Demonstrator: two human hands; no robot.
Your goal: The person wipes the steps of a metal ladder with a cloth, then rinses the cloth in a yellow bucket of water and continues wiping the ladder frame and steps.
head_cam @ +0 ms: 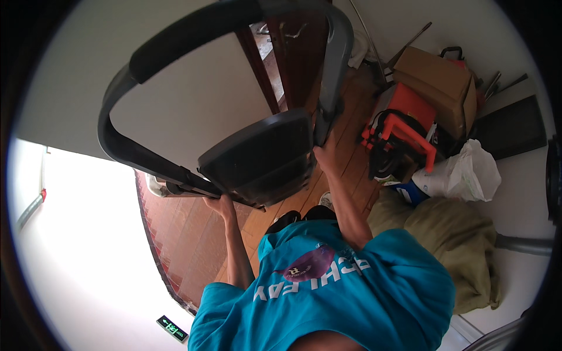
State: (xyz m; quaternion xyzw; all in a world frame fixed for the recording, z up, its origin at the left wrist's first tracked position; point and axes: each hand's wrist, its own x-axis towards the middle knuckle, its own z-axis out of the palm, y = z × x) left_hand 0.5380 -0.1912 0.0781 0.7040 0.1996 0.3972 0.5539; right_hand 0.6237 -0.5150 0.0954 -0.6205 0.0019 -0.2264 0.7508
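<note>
In front of me stands a large dark piece of equipment with a grey U-shaped tubular frame [338,48]. Its upper bar carries a thick black padded grip [197,35]. Between the two side tubes sits a dark slab-like panel [263,151]; I cannot tell exactly what the machine is. My left hand [221,206] grips the lower end of the left side, beside the panel's corner. My right hand [325,154] holds the lower part of the right tube. The fingers of both hands are partly hidden behind the frame.
To the right lie a cardboard box [434,72], an orange-red case [410,105] with black cables, a white plastic bag [476,173] and an olive cloth bundle [456,245]. Ahead is a dark red door [300,57]. A stairway [189,232] lies to the left of the wooden floor.
</note>
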